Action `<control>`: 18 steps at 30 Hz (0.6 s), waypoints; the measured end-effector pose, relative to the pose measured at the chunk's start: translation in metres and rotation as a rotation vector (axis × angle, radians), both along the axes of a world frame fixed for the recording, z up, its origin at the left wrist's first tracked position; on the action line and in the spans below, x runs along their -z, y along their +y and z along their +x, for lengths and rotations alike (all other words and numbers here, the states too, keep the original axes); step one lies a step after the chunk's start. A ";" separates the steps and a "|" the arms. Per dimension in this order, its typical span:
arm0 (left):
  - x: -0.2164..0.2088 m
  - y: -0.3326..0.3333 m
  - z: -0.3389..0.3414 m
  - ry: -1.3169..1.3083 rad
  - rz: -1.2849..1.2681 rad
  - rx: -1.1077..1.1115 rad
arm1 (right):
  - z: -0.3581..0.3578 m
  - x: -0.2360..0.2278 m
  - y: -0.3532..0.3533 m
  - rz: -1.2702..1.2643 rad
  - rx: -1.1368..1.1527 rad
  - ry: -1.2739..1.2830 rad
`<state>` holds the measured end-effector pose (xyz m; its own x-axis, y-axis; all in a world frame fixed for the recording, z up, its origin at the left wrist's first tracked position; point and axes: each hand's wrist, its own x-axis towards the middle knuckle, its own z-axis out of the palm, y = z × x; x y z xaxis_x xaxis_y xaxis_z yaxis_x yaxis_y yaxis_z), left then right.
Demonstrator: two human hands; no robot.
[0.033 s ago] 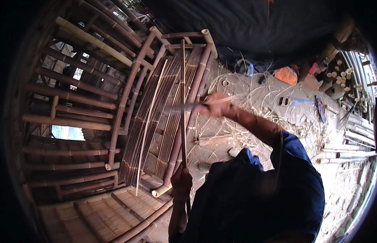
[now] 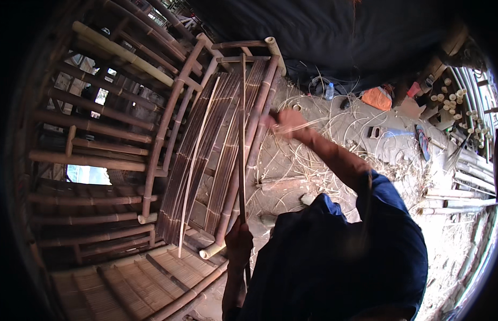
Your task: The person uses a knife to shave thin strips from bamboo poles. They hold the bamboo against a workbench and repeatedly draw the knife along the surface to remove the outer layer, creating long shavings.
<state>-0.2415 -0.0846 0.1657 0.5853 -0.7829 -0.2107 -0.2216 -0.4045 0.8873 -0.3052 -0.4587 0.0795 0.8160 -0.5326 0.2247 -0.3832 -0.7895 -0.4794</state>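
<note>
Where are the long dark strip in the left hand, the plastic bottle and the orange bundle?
Long dark strip [image 2: 242, 160]: head view, mid-length, beyond the left hand [image 2: 240, 243].
Plastic bottle [image 2: 329, 92]: head view, middle of its body.
Orange bundle [image 2: 376, 99]: head view, middle of its surface.

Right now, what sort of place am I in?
Probably a bamboo workshop: a bamboo frame holds dark slats, thin strips litter the ground, and cut poles are stacked at right.

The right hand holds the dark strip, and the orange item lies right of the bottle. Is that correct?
Wrong hand: the head view shows the left hand holding the dark strip. The orange item does lie right of the bottle.
</note>
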 end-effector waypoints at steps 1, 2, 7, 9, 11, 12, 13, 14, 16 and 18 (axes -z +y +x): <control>-0.011 -0.003 -0.010 0.031 0.078 -0.050 | -0.004 -0.003 -0.034 0.010 0.132 0.019; -0.013 -0.001 -0.006 0.014 0.105 -0.047 | 0.007 -0.009 -0.052 0.037 0.255 0.013; 0.002 0.056 -0.014 0.054 0.163 -0.072 | 0.011 -0.054 -0.043 0.229 0.231 0.182; 0.011 0.076 -0.016 0.084 0.190 -0.058 | -0.003 -0.049 -0.082 0.283 0.336 0.016; 0.021 0.102 -0.019 0.134 0.235 -0.076 | -0.006 -0.026 -0.120 0.309 0.459 -0.037; 0.026 0.113 -0.018 0.146 0.253 -0.088 | -0.010 -0.022 -0.133 0.370 0.540 -0.038; 0.037 0.117 -0.015 0.140 0.256 -0.095 | -0.013 -0.024 -0.146 0.423 0.620 -0.046; 0.048 0.119 -0.010 0.125 0.250 -0.099 | -0.010 -0.013 -0.139 0.499 0.599 -0.079; 0.075 0.102 0.002 0.074 0.199 -0.121 | -0.005 0.013 -0.097 0.651 0.546 -0.133; 0.093 0.064 0.018 -0.072 0.123 -0.071 | -0.009 0.037 -0.014 0.832 0.337 -0.247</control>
